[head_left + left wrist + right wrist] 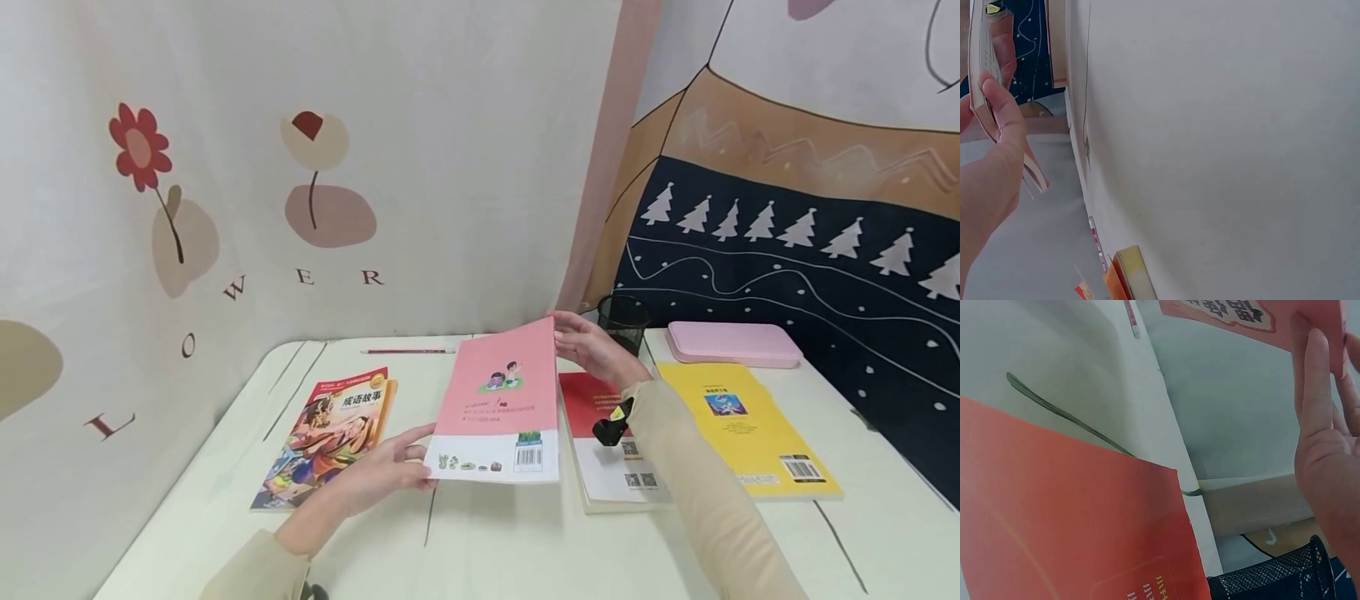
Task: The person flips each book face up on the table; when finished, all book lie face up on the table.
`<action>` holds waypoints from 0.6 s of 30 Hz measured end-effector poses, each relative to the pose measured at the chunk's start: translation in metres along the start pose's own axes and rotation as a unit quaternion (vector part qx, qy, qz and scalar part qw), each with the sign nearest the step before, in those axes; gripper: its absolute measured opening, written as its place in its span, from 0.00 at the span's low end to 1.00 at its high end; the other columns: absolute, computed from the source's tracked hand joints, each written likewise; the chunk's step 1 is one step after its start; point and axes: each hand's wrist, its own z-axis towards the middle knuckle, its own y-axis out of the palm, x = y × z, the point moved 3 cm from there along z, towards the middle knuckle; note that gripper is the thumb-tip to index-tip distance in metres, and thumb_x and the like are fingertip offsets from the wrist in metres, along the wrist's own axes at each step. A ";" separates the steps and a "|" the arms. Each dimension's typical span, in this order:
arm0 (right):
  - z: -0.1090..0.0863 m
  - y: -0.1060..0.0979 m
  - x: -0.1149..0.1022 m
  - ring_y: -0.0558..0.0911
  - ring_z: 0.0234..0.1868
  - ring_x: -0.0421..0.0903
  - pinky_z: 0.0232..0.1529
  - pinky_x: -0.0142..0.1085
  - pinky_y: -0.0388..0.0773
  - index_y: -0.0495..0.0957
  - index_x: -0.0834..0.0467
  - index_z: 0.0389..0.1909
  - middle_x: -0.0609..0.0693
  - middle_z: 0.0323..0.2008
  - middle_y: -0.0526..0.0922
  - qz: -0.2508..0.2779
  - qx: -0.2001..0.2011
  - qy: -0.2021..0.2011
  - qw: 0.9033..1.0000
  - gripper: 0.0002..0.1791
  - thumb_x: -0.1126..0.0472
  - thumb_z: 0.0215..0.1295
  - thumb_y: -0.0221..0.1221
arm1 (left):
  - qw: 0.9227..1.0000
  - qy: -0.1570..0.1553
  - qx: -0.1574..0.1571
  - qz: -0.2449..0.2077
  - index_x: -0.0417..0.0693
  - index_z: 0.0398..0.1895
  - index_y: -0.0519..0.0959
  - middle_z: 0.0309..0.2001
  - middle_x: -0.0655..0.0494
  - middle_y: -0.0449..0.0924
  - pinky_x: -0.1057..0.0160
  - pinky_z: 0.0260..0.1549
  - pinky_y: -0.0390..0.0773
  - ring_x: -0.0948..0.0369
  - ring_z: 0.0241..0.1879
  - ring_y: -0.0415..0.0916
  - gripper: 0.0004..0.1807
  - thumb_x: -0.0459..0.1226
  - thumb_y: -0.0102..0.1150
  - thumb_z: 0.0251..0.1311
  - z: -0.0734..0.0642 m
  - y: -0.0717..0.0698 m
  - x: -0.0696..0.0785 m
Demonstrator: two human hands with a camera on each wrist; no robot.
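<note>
Both hands hold a pink-and-white book (491,367), back cover facing up, tilted above the table. My left hand (382,477) grips its lower left corner, and the left wrist view shows that thumb pressed against the page edges. At the upper right corner, my right hand (596,350) pinches the book's edge; in the right wrist view its fingers (1317,381) lie against the front cover (1241,315). Left of the held book lies a colourful storybook (337,442). A red-and-white book (585,408) lies partly under the right wrist and sleeve.
A yellow book (750,433) lies at the right, partly behind the right sleeve. Farther back are a pink pencil case (735,343) and a black mesh pen holder (624,321). One red pencil (408,351) lies along the rear edge. Printed curtains hang behind the table.
</note>
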 end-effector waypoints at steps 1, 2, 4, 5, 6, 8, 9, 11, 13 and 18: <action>0.000 0.001 -0.001 0.71 0.53 0.49 0.53 0.39 0.66 0.55 0.59 0.64 0.54 0.58 0.64 0.006 -0.004 -0.004 1.000 0.29 0.64 0.62 0.51 | 1.000 0.000 -0.007 -0.005 0.40 0.67 0.45 0.50 0.41 0.70 0.59 0.42 0.73 0.50 0.46 0.71 0.38 0.27 0.51 0.55 0.000 0.000 0.000; -0.001 0.001 -0.002 0.71 0.53 0.49 0.53 0.39 0.65 0.55 0.59 0.64 0.53 0.58 0.64 0.014 -0.010 -0.008 1.000 0.28 0.65 0.62 0.50 | 1.000 0.001 -0.017 -0.013 0.39 0.67 0.44 0.50 0.40 0.70 0.59 0.43 0.73 0.50 0.47 0.71 0.38 0.27 0.50 0.56 0.000 0.000 0.000; -0.002 0.003 -0.004 0.71 0.52 0.49 0.53 0.40 0.65 0.56 0.59 0.63 0.52 0.57 0.66 0.026 -0.026 -0.016 0.999 0.27 0.66 0.63 0.49 | 0.999 0.000 -0.035 -0.026 0.38 0.67 0.43 0.51 0.40 0.69 0.59 0.44 0.72 0.51 0.48 0.70 0.37 0.27 0.49 0.56 0.000 0.001 -0.001; -0.002 0.004 -0.004 0.71 0.52 0.49 0.54 0.40 0.65 0.56 0.59 0.63 0.52 0.56 0.66 0.034 -0.034 -0.019 0.999 0.26 0.66 0.64 0.48 | 0.999 -0.001 -0.044 -0.032 0.38 0.67 0.43 0.51 0.40 0.69 0.59 0.44 0.71 0.51 0.48 0.70 0.37 0.26 0.48 0.56 0.001 0.000 -0.001; -0.002 0.004 -0.005 0.71 0.52 0.49 0.54 0.41 0.65 0.57 0.58 0.63 0.51 0.56 0.67 0.042 -0.042 -0.021 0.998 0.26 0.66 0.64 0.47 | 0.998 -0.001 -0.053 -0.037 0.37 0.66 0.43 0.52 0.40 0.68 0.58 0.45 0.71 0.51 0.48 0.69 0.37 0.26 0.48 0.56 0.001 0.000 -0.002; -0.003 0.006 -0.006 0.71 0.53 0.49 0.55 0.41 0.64 0.56 0.58 0.63 0.51 0.56 0.68 0.050 -0.058 -0.028 0.997 0.26 0.66 0.64 0.47 | 0.997 -0.002 -0.068 -0.047 0.37 0.66 0.43 0.52 0.40 0.68 0.58 0.45 0.70 0.51 0.48 0.69 0.37 0.26 0.47 0.56 0.002 0.001 -0.003; -0.003 0.006 -0.007 0.70 0.53 0.49 0.55 0.41 0.63 0.56 0.58 0.63 0.51 0.56 0.68 0.053 -0.064 -0.031 0.996 0.26 0.65 0.64 0.47 | 0.996 -0.004 -0.075 -0.049 0.37 0.66 0.43 0.53 0.40 0.68 0.57 0.45 0.70 0.50 0.48 0.69 0.37 0.25 0.47 0.56 0.002 0.000 -0.004; -0.003 0.008 -0.008 0.69 0.54 0.49 0.56 0.41 0.62 0.56 0.59 0.63 0.52 0.56 0.68 0.060 -0.076 -0.039 0.995 0.26 0.65 0.64 0.48 | 0.994 -0.006 -0.088 -0.057 0.37 0.66 0.42 0.53 0.40 0.67 0.58 0.45 0.70 0.51 0.48 0.69 0.36 0.25 0.46 0.56 0.003 0.001 -0.005; -0.004 0.009 -0.010 0.69 0.55 0.49 0.56 0.40 0.61 0.56 0.59 0.63 0.52 0.57 0.66 0.065 -0.091 -0.048 0.993 0.25 0.65 0.65 0.47 | 0.992 -0.010 -0.102 -0.067 0.37 0.66 0.41 0.54 0.40 0.67 0.60 0.44 0.70 0.52 0.48 0.69 0.36 0.24 0.45 0.56 0.003 0.002 -0.005; -0.003 0.014 -0.015 0.70 0.53 0.47 0.56 0.39 0.61 0.63 0.58 0.57 0.54 0.56 0.67 0.081 -0.125 -0.083 0.985 0.18 0.67 0.66 0.43 | 0.987 -0.013 -0.134 -0.090 0.36 0.66 0.39 0.55 0.41 0.66 0.62 0.43 0.70 0.55 0.48 0.69 0.36 0.23 0.42 0.57 0.004 0.005 -0.005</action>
